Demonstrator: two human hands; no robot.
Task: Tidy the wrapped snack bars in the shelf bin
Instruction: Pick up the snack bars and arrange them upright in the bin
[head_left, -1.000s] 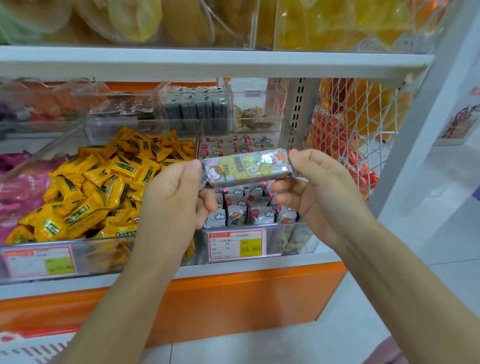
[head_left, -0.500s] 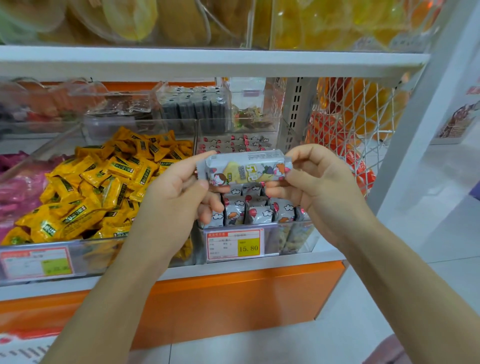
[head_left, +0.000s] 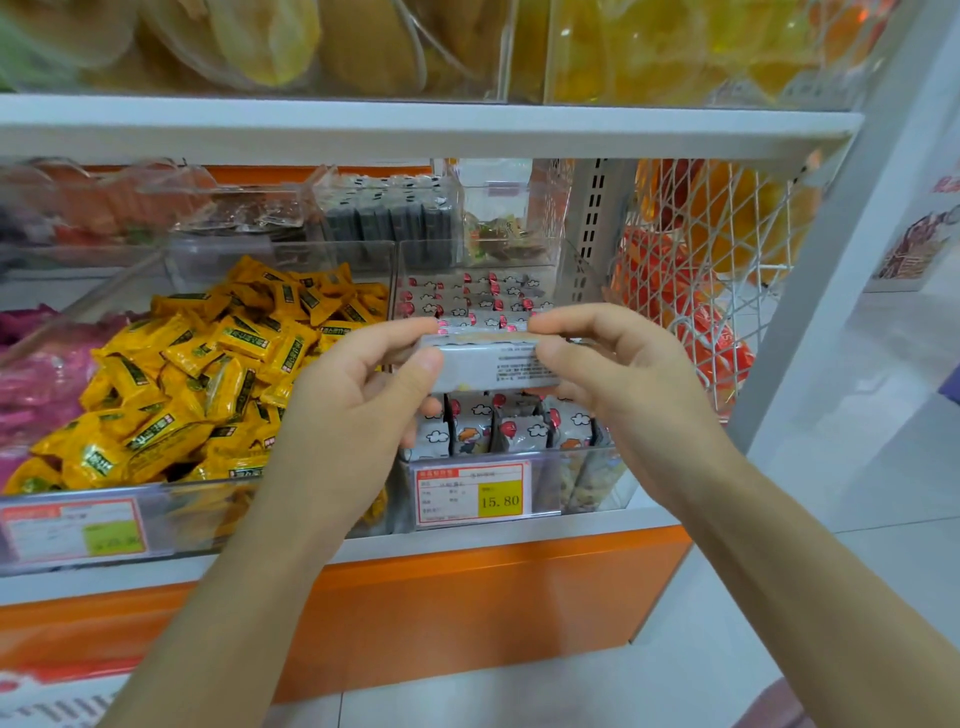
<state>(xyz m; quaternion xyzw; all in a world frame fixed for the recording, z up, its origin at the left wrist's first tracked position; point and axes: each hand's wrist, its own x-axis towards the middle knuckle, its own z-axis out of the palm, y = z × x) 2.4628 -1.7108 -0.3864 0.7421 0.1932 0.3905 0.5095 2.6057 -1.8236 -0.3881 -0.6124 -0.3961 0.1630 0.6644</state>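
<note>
A grey wrapped snack bar (head_left: 488, 364) is held level between both hands, its printed back side with small text facing me. My left hand (head_left: 358, 395) pinches its left end and my right hand (head_left: 618, 374) pinches its right end. It hovers just above a clear shelf bin (head_left: 587, 483) at the shelf's right end. Inside the bin, several grey snack bars (head_left: 498, 431) with cloud and red balloon prints stand upright in rows. The hands and the held bar hide the bin's middle rows.
A neighbouring clear bin holds a heap of yellow wrapped sweets (head_left: 208, 374). Pink packets (head_left: 36, 384) lie further left. A price tag reading 15.80 (head_left: 472, 496) hangs on the bin front. A white wire mesh panel (head_left: 701, 270) closes the shelf's right side. A white shelf board (head_left: 415, 130) runs overhead.
The bar has been rolled over in both hands: its colourful front faced me before, and now the grey printed back does. The hands sit slightly lower, closer to the bin.
</note>
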